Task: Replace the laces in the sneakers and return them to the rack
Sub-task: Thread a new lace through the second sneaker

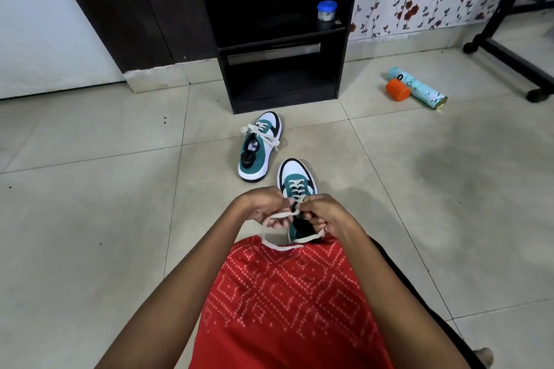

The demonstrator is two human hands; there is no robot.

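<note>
tying off the second sneaker, rack still to come

pinching at the top of the near teal, white and black low-top sneaker [297,186], the fingers of the left hand [263,207] are curled closed on a strand of the flat cream cotton lace [277,246], and the fingers of the right hand [322,214] are curled closed on the other strand. the two hands sit close together, nearly touching, right over the tongue end of the shoe. from the left hand a long loop of lace hangs down toward the person and lies on the red patterned fabric garment [284,302]; another length runs under the right hand. both wrists are bent inward, both forearms reach forward from the near edge of the view and converge on the shoe.

as for progress, the near sneaker looks threaded across its visible eyelets, with crossings showing on the far side of the hands, so i judge the step in hand to be knotting or tightening. whether a knot has formed i cannot tell; the fingers hide it. the matching far sneaker [260,150] stands on the pale tiled floor [90,219], a little left and farther off, already laced with its ends in a loose bow. both shoes are on the floor in front of the dark wooden open-shelf rack [341,39], which stands at the far wall, so finishing this lace and putting both back remains.
</note>
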